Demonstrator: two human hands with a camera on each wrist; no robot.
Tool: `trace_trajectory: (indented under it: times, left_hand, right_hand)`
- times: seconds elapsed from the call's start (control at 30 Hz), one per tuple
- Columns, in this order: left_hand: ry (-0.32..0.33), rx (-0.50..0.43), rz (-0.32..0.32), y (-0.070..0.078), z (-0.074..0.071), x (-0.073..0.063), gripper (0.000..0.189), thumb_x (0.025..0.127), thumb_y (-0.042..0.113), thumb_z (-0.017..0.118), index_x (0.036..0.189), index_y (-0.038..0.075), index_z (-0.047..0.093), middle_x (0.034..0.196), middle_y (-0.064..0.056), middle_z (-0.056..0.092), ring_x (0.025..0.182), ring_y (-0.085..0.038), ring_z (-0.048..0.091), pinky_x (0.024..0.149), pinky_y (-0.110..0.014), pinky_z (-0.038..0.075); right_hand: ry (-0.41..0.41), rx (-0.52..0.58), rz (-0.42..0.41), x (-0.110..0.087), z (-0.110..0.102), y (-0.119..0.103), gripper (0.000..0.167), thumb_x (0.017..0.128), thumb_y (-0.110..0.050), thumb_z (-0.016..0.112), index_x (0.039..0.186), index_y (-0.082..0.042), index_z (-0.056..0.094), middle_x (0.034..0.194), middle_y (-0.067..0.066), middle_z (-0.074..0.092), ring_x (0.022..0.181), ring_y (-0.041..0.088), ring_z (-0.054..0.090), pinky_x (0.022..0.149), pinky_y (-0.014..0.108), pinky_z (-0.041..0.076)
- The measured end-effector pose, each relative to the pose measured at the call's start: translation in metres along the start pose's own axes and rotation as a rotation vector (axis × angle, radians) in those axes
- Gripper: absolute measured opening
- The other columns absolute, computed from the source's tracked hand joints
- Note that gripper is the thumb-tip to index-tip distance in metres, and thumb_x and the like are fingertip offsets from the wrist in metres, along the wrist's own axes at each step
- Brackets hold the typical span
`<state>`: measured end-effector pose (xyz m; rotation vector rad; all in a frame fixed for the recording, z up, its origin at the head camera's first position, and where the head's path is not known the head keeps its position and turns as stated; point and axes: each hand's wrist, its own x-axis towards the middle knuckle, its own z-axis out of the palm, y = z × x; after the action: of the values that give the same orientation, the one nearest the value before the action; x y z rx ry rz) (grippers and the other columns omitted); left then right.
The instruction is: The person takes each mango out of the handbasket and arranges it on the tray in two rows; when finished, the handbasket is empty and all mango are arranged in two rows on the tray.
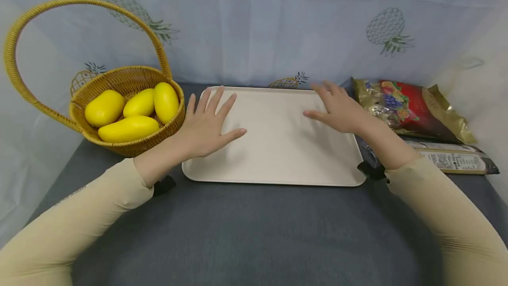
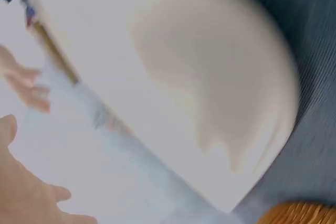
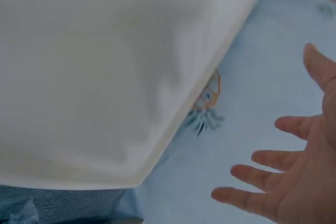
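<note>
A cream tray (image 1: 274, 144) lies flat on the dark grey cloth. Over its left end is my left hand (image 1: 206, 127), fingers spread and nothing held. My right hand (image 1: 337, 107) hovers over the tray's right end, its fingers apart and also holding nothing. Beneath both hands, soft shadows fall on the tray in the wrist views. Just left of my left hand stands a wicker basket (image 1: 131, 148) with a tall arched handle. Several yellow mangoes (image 1: 128, 129) lie inside it.
At the right sits a red and gold snack bag (image 1: 412, 109), with a flat labelled packet (image 1: 456, 161) in front of it. A pale curtain (image 1: 278, 25) with pineapple prints hangs behind the tray. The grey tablecloth (image 1: 258, 233) stretches out in front.
</note>
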<state>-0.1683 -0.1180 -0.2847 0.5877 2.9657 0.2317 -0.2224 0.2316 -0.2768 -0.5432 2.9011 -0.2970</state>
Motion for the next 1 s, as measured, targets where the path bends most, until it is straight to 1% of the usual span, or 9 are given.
trace_trajectory:
  times: [0.07, 0.13, 0.23, 0.3, 0.43, 0.57, 0.73, 0.87, 1.0]
  left_hand:
    - [0.034, -0.024, -0.010, -0.005, -0.012, 0.002, 0.088, 0.093, 0.076, 0.032, 0.159, 0.030, -0.004, 0.168, -0.008, -0.013, 0.156, -0.039, -0.010, 0.123, -0.067, -0.007]
    - [0.057, -0.053, -0.018, -0.011, -0.025, 0.003, 0.086, 0.095, 0.074, 0.031, 0.160, 0.027, 0.000, 0.168, -0.013, -0.006, 0.155, -0.042, -0.004, 0.123, -0.067, -0.004]
    - [0.064, -0.107, -0.023, -0.020, -0.044, 0.004, 0.084, 0.097, 0.072, 0.029, 0.160, 0.020, 0.009, 0.167, -0.018, 0.006, 0.154, -0.044, 0.005, 0.123, -0.066, 0.004]
    - [0.047, -0.158, -0.024, -0.027, -0.055, 0.005, 0.083, 0.098, 0.071, 0.026, 0.160, 0.016, 0.014, 0.166, -0.019, 0.013, 0.153, -0.045, 0.010, 0.123, -0.066, 0.010]
    - [-0.006, -0.284, -0.025, -0.044, -0.075, 0.007, 0.082, 0.099, 0.068, 0.025, 0.159, 0.012, 0.020, 0.164, -0.019, 0.022, 0.152, -0.044, 0.019, 0.121, -0.065, 0.018]
    - [-0.076, -0.379, -0.065, -0.063, -0.092, 0.007, 0.083, 0.098, 0.069, 0.023, 0.159, 0.013, 0.018, 0.165, -0.017, 0.019, 0.152, -0.044, 0.018, 0.121, -0.066, 0.018]
    - [-0.135, -0.456, -0.135, -0.088, -0.105, 0.008, 0.085, 0.097, 0.072, 0.019, 0.160, 0.014, 0.012, 0.166, -0.018, 0.015, 0.151, -0.046, 0.017, 0.120, -0.068, 0.017]
    - [-0.185, -0.529, -0.175, -0.106, -0.107, 0.011, 0.086, 0.096, 0.072, 0.018, 0.160, 0.014, 0.014, 0.164, -0.022, 0.020, 0.148, -0.047, 0.025, 0.119, -0.067, 0.022]
    - [-0.196, -0.566, -0.194, -0.121, -0.108, 0.012, 0.086, 0.097, 0.070, 0.016, 0.158, 0.009, 0.018, 0.162, -0.025, 0.022, 0.146, -0.047, 0.027, 0.119, -0.064, 0.025]
  right_hand:
    - [0.009, 0.083, 0.024, 0.007, -0.010, 0.011, 0.089, 0.096, -0.065, 0.043, 0.160, -0.015, 0.006, 0.165, 0.026, 0.004, 0.149, 0.053, 0.011, 0.112, 0.075, 0.021]
    - [0.025, 0.166, 0.049, 0.015, -0.017, 0.022, 0.086, 0.099, -0.060, 0.043, 0.160, -0.011, 0.008, 0.164, 0.028, 0.006, 0.147, 0.052, 0.018, 0.113, 0.073, 0.025]
    - [0.050, 0.274, 0.098, 0.026, -0.022, 0.037, 0.081, 0.101, -0.058, 0.039, 0.159, -0.009, 0.012, 0.164, 0.026, 0.008, 0.144, 0.052, 0.026, 0.111, 0.070, 0.031]
    - [0.063, 0.325, 0.125, 0.032, -0.023, 0.047, 0.077, 0.102, -0.054, 0.039, 0.159, -0.008, 0.016, 0.163, 0.026, 0.013, 0.143, 0.052, 0.028, 0.111, 0.069, 0.033]
    - [0.075, 0.422, 0.178, 0.041, -0.022, 0.062, 0.072, 0.103, -0.051, 0.038, 0.157, -0.007, 0.022, 0.161, 0.025, 0.021, 0.145, 0.049, 0.027, 0.114, 0.066, 0.031]
    - [0.077, 0.534, 0.218, 0.049, -0.018, 0.070, 0.068, 0.104, -0.048, 0.039, 0.155, -0.006, 0.025, 0.159, 0.024, 0.028, 0.144, 0.044, 0.032, 0.115, 0.063, 0.034]
    - [0.080, 0.580, 0.249, 0.055, -0.010, 0.075, 0.064, 0.105, -0.044, 0.040, 0.153, -0.003, 0.028, 0.155, 0.027, 0.034, 0.141, 0.045, 0.035, 0.114, 0.063, 0.035]
    - [0.060, 0.573, 0.280, 0.057, -0.004, 0.079, 0.062, 0.105, -0.041, 0.040, 0.153, -0.003, 0.029, 0.156, 0.028, 0.031, 0.141, 0.047, 0.035, 0.114, 0.062, 0.034]
    - [0.027, 0.543, 0.307, 0.059, 0.002, 0.082, 0.061, 0.105, -0.039, 0.040, 0.154, -0.005, 0.028, 0.160, 0.027, 0.025, 0.143, 0.048, 0.031, 0.115, 0.063, 0.032]
